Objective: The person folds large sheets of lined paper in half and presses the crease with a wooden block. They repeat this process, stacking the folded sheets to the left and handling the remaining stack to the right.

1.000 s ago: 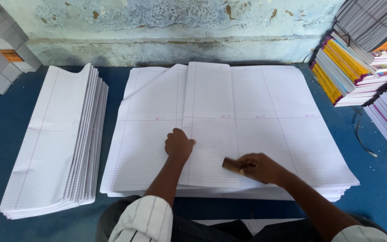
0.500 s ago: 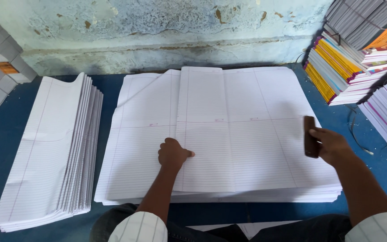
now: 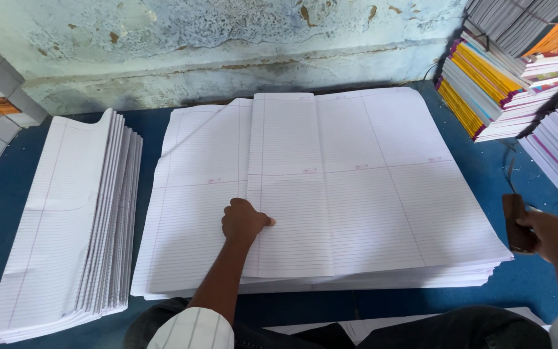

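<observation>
Left hand (image 3: 245, 221) rests as a loose fist, knuckles down, on the top ruled sheet (image 3: 330, 187) of the big flat stack of ruled paper (image 3: 382, 279); it presses rather than grips, nothing enclosed in it. Right hand (image 3: 550, 236) is off the paper, over the blue bench (image 3: 524, 294) just beyond the stack's right edge, its grip closed on a small dark brown block (image 3: 515, 223) (a creasing tool, by its shape).

Top sheet lies open across the stack. Its left portion is doubled over, with a vertical fold edge just right of the left hand and a loose diagonal flap at the upper left corner.

Progress, judged from how things lie:
- Done: a pile of folded sheets (image 3: 66, 226) stands on the bench to the left, well apart from the flat stack, edges fanned toward it.
- In hand: the top sheet, partly folded.
- Left: the flat stack beneath, many sheets thick at its near edge.

Bound notebooks (image 3: 485, 90) are heaped at the right, beside the wall (image 3: 227, 45).
</observation>
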